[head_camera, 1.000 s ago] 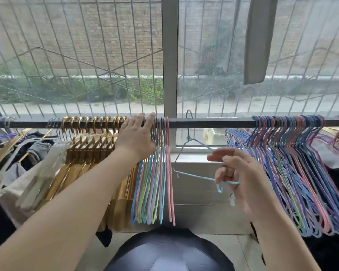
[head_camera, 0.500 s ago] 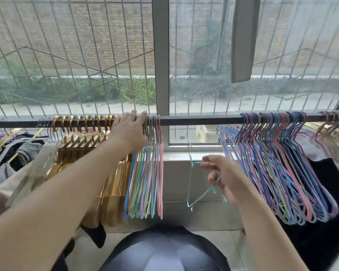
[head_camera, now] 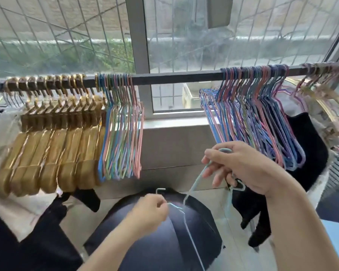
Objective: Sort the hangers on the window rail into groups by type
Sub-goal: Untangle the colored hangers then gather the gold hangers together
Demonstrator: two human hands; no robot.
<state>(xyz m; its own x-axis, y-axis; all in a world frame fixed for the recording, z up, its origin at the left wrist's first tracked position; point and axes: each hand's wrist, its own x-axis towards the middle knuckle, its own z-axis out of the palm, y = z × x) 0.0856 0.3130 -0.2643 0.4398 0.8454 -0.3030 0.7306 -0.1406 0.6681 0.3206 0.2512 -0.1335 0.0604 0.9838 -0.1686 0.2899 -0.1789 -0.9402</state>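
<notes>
A dark window rail point(head_camera: 176, 76) runs across the view. On its left hang several gold hangers point(head_camera: 53, 145); a small bunch of pastel wire hangers point(head_camera: 121, 133) hangs right beside them. A larger bunch of coloured wire hangers point(head_camera: 252, 118) hangs on the right. Below the rail my right hand point(head_camera: 241, 167) grips the hook end of a light blue wire hanger point(head_camera: 196, 180). My left hand point(head_camera: 151, 210) pinches the same hanger's wire lower down, over a dark umbrella.
An open dark umbrella point(head_camera: 160, 241) lies on the tiled floor under my hands. Dark and pale clothes point(head_camera: 309, 145) hang at the far right, more cloth point(head_camera: 18, 218) at the far left. Behind the rail are the window frame post point(head_camera: 139, 45) and a metal grille.
My left hand left the pastel bunch on the rail and came down to pinch the light blue hanger. My right hand lowered with the hanger. The view tilted down.
</notes>
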